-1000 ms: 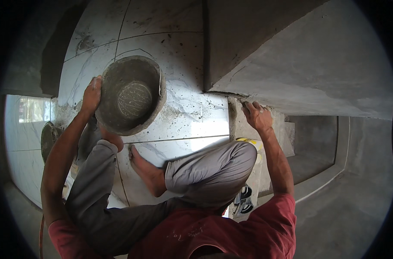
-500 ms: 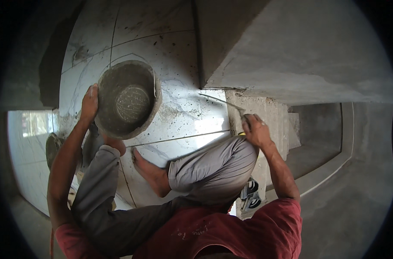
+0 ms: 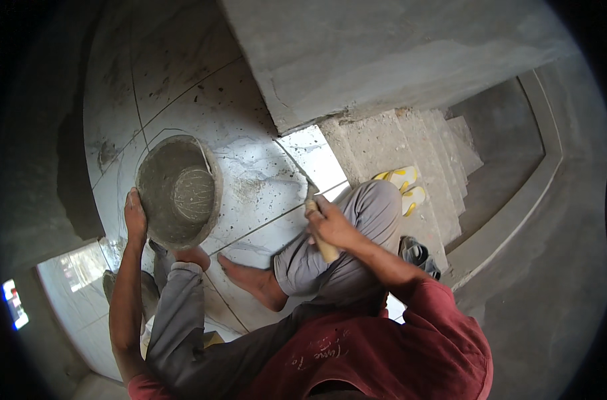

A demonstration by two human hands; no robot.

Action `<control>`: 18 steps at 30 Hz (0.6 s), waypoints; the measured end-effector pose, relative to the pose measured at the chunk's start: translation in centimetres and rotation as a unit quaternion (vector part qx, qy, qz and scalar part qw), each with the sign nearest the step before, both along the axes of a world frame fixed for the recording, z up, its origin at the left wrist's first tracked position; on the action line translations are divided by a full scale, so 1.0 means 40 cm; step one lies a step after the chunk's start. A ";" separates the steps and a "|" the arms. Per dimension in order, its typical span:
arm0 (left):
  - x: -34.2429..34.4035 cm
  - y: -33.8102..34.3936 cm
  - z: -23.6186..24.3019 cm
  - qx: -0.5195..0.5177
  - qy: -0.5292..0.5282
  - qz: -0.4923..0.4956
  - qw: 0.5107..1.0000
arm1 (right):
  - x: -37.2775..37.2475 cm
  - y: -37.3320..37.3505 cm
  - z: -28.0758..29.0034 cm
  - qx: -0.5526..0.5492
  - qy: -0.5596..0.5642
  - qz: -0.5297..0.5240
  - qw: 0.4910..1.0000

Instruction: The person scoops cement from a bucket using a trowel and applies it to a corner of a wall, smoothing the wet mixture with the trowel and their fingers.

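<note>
pan (image 3: pixel 177 190), round and grey with wet mortar inside, sits tilted on the pale tiled floor (image 3: pixel 250 153) at the left. left hand (image 3: pixel 134 215) grips its near rim, fingers curled over the edge. just below the pan lie 2 bare feet, 1 (image 3: pixel 191 257) touching its lower rim, the other (image 3: pixel 253 281) on the tile beside a grey-trousered knee. right hand (image 3: pixel 330 227) is closed around a wooden handle (image 3: pixel 326 248) of a trowel, held above the knee; its thin blade (image 3: pixel 297 170) points up-left over the tile. beyond the knee, rough concrete steps (image 3: pixel 397 143) descend, with a yellow-and-white sandal (image 3: pixel 403 181) on 1 step.
</note>
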State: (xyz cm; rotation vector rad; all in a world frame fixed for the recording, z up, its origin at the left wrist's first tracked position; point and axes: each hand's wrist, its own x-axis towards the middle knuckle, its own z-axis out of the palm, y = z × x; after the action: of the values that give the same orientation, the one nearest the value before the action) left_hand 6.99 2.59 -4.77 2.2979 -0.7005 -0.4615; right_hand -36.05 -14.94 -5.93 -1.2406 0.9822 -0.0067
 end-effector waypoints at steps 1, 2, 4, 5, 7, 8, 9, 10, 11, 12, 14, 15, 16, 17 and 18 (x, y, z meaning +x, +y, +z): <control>0.007 0.013 -0.007 0.005 -0.003 -0.007 1.000 | 0.020 0.028 -0.004 0.072 -0.025 -0.075 0.994; 0.020 0.019 -0.012 0.014 -0.001 -0.012 1.000 | 0.038 0.046 -0.009 0.077 -0.030 -0.085 0.993; 0.023 0.013 -0.004 0.029 -0.002 -0.032 0.999 | 0.065 0.068 -0.026 0.023 -0.036 -0.114 0.993; 0.006 -0.002 0.002 0.037 -0.023 -0.046 0.998 | 0.072 0.062 -0.032 0.022 -0.050 -0.117 0.992; -0.006 -0.026 0.012 0.051 -0.031 -0.058 0.997 | 0.090 0.058 -0.086 -0.053 -0.042 -0.119 0.991; -0.001 -0.007 0.010 0.048 -0.030 -0.059 0.997 | 0.110 0.070 -0.113 -0.140 -0.027 -0.096 0.985; 0.005 0.011 0.006 0.035 -0.012 -0.046 0.998 | 0.128 0.079 -0.139 -0.203 -0.023 -0.091 0.975; 0.007 0.010 0.009 0.029 0.000 -0.034 0.999 | 0.132 0.073 -0.140 -0.199 -0.028 -0.096 0.975; 0.007 0.009 0.008 0.031 -0.005 -0.037 0.999 | 0.136 0.067 -0.139 -0.148 -0.010 -0.118 0.982; 0.006 0.009 0.006 0.026 -0.017 -0.044 0.999 | 0.141 0.061 -0.137 -0.097 0.007 -0.138 0.986; -0.008 -0.008 0.015 0.022 -0.029 -0.057 0.998 | 0.123 0.056 -0.153 -0.108 0.009 -0.141 0.984; -0.018 -0.016 0.014 0.010 -0.016 -0.039 0.999 | 0.112 0.051 -0.158 -0.122 0.014 -0.139 0.983; -0.030 -0.015 0.013 -0.001 -0.001 -0.020 1.000 | 0.102 0.050 -0.147 -0.120 0.014 -0.139 0.983; -0.033 -0.012 0.018 0.000 -0.002 -0.019 1.000 | 0.095 0.046 -0.123 -0.133 0.000 -0.121 0.984; -0.034 -0.010 0.025 0.009 -0.011 -0.025 1.000 | 0.093 0.047 -0.107 -0.147 -0.015 -0.103 0.984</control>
State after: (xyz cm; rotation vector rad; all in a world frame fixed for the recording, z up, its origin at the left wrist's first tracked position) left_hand 5.63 2.18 -3.77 2.3099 -0.7683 -0.4687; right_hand -32.34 -13.06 -10.22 -1.3961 1.1076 -0.3408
